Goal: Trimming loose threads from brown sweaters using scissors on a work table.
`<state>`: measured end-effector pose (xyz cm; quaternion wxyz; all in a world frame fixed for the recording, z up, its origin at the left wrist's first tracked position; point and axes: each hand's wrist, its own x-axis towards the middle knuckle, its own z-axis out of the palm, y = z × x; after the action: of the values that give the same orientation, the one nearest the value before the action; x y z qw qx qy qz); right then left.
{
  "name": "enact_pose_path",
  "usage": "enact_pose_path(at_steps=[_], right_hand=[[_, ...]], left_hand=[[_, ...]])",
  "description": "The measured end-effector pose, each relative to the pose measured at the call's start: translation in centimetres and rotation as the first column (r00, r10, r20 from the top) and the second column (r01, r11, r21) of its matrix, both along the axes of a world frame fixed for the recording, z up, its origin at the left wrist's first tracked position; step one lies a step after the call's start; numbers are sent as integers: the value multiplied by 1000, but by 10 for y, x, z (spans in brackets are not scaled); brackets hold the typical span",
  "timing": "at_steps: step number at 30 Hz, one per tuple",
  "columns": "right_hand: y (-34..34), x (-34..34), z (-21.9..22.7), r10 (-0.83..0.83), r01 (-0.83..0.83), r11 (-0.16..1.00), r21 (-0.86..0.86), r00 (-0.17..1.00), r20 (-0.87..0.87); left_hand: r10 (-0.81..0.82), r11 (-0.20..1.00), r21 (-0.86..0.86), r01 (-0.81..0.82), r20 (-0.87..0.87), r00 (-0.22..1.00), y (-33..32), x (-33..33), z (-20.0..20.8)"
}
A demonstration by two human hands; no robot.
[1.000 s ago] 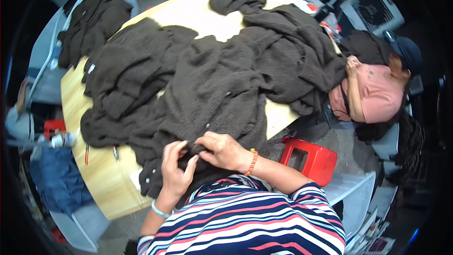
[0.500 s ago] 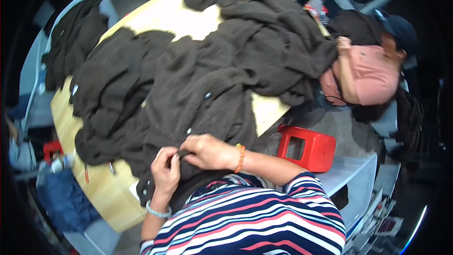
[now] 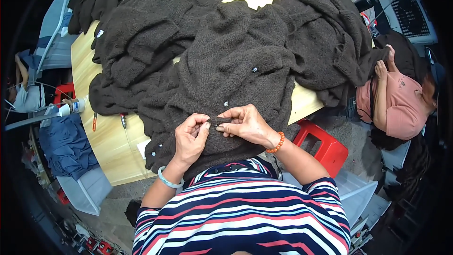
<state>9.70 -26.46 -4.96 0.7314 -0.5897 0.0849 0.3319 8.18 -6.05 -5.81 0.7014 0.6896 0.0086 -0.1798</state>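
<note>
A dark brown knit garment (image 3: 226,61) is spread over the table's near edge, its lower part draped toward my lap. My left hand (image 3: 188,138) pinches a bit of its knit between thumb and fingers. Close beside it, my right hand (image 3: 247,125) pinches the same spot from the other side. Exactly what lies between the fingertips is too small to make out. Small shiny buttons dot the garment: one button (image 3: 226,104) lies just beyond my hands, another farther up, and two near its left lower edge.
More dark knit pieces (image 3: 325,38) cover much of the wooden table (image 3: 115,158). An orange pen-like stick (image 3: 94,122) and a metal-tipped tool (image 3: 123,121) lie at left. A red stool (image 3: 325,148) stands at right. Beyond it, a person in pink (image 3: 401,99) handles dark cloth.
The view has shifted, so the table and garments appear turned and nearer. My hands keep pinching at the garment; my right fingers now point toward the left fingertips with a small gap.
</note>
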Motion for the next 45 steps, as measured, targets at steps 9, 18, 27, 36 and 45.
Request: enact_pose_path(at_steps=[9,18,27,36,45], right_hand=[[5,0,0,23,-19,995,-98,999,41],[20,-14,9,276,82,869,-488,739,615],[16,-8,6,309,30,875,-482,733,606],[15,-7,4,278,19,885,-466,780,560],[19,-7,4,267,73,868,-491,765,586]], left_hand=[[0,997,-72,-1,-6,1000,1,0,2],[-142,973,205,102,189,972,12,1,8],[-170,961,268,66,388,906,14,8,5],[-118,984,158,84,225,967,8,6,-1],[-100,982,177,59,234,967,5,3,-1]])
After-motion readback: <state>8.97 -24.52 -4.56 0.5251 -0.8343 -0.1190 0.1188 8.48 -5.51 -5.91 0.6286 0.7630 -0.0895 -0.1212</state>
